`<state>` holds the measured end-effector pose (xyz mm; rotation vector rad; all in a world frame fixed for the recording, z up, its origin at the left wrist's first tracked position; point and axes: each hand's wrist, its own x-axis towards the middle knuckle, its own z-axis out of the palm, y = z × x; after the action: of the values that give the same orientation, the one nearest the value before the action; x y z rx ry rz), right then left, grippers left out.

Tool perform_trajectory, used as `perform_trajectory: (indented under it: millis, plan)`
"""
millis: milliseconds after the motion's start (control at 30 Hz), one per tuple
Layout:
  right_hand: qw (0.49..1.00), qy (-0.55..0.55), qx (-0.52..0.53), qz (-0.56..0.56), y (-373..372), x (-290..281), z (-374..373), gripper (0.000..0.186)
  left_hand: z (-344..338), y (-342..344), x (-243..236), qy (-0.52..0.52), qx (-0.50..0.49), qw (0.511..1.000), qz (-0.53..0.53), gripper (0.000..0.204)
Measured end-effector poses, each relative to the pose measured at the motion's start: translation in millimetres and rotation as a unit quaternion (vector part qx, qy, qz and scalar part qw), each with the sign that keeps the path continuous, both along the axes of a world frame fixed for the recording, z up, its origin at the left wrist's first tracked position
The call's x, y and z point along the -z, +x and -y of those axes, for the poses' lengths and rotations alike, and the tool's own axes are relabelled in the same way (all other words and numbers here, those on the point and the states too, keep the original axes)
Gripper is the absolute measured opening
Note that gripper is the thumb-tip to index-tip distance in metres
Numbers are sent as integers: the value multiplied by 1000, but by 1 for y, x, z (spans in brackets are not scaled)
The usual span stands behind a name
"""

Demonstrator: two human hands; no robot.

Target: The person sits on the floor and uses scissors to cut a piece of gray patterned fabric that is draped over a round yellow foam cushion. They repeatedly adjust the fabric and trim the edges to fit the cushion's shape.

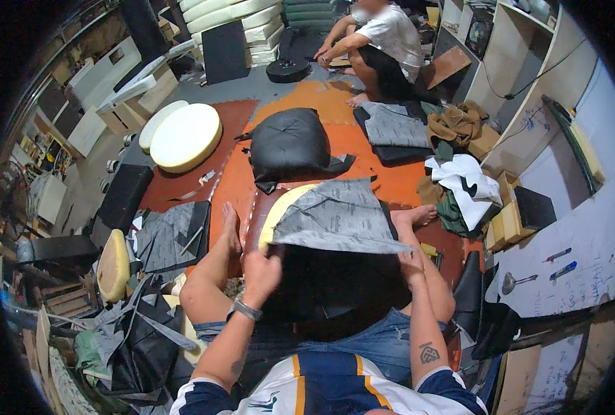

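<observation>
Between my bent legs lies a black upholstery cover [332, 277] with a grey printed backing [335, 214], partly spread over a rounded cushion foam [283, 216] whose yellow edge shows at its left. My left hand [262, 272], a little blurred, is closed in a fist at the near left corner of the cover. At the near right corner, the fingers of my right hand [412, 267] pinch the cover's edge. Along the near side, the edge runs nearly straight between both hands. Most of the foam is hidden under the material.
Beyond sits a black covered cushion [289, 142] on orange mats. Round foam discs [186, 138] lie at the left, cut grey-backed pieces [394, 126] at the right. A co-worker [383, 48] squats at the back. Scraps [148, 339] heap beside my left leg; pens [562, 270] lie on a white board at right.
</observation>
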<state>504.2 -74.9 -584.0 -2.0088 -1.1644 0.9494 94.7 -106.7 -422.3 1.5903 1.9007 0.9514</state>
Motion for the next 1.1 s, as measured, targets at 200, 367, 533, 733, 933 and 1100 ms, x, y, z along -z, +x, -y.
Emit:
perform_trajectory:
  millis: [200, 367, 533, 733, 933, 1100]
  plan:
    - [998, -48, -16, 45, -19, -15, 4, 105, -59, -93, 18, -11, -173, 910, 377, 55]
    - [952, -253, 76, -152, -31, -12, 8, 105, -77, -131, 38, -58, -283, 852, 437, 61]
    - [862, -331, -7, -384, -32, 0, 16, 103, -84, -147, 53, -103, -329, 865, 365, 66]
    - [985, 10, -93, -145, -27, -86, 7, 61, -96, -156, 34, -124, -320, 905, 253, 69]
    - [991, 61, -49, -112, 32, -192, 12, 30, -102, -158, 12, -78, -214, 933, 278, 77]
    - [985, -146, 51, -81, 55, -141, 53, 35, -82, -137, 102, -110, -117, 974, 161, 82]
